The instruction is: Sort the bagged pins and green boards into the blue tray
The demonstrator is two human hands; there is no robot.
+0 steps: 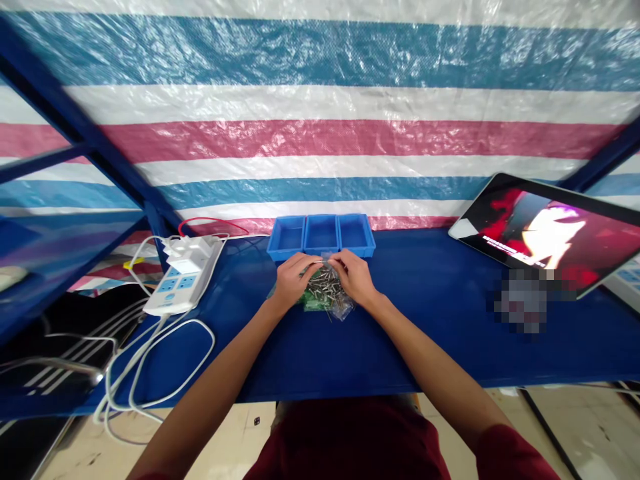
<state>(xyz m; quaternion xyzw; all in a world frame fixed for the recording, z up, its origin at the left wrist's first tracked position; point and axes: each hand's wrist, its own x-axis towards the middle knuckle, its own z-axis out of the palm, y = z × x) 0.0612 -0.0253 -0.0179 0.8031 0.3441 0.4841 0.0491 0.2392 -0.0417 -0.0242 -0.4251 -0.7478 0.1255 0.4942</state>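
Observation:
My left hand [293,280] and my right hand [355,275] are close together over a heap of small metal screws [326,285], fingertips pinched. A small clear plastic bag [327,256] shows between the fingertips, at my right thumb and forefinger. Something thin and pale lies at my left fingertips, too small to name. Under and beside the screws are green pieces [314,303], their kind unclear. Another clear plastic wrapper [343,309] lies at the heap's near right side. Just behind my hands stands a blue three-compartment tray [322,251]; nothing shows inside it.
On the left, a white power strip [173,293] holds white plugs [189,253], with looped white cables [213,340] by the blue table's [410,363] edge. A lit tablet screen [545,233] leans at the right. A blurred-out patch [523,303] lies before it. Striped sheeting [320,140] hangs behind.

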